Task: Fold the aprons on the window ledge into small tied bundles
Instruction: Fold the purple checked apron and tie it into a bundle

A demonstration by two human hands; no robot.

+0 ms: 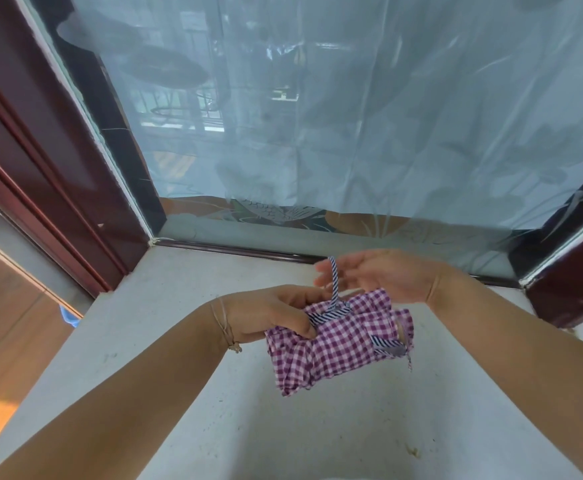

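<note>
A purple-and-white checked apron (335, 344) is folded into a small bundle and held just above the pale window ledge (165, 341). My left hand (269, 317) grips the bundle's left end, thumb pressing on a navy-and-white striped strap (328, 315) that crosses the top. The strap's free end (333, 282) rises upward, and my right hand (376, 275) pinches it between its fingertips just behind the bundle. A second striped strap piece (387, 344) shows at the bundle's right end.
The ledge ends at a window (352, 116) covered with blue-grey film. Dark red frames (58, 174) stand at the left and at the right (570, 285). Wooden floor (3, 341) lies below the ledge's left edge. A small crumb (413, 452) lies at the front.
</note>
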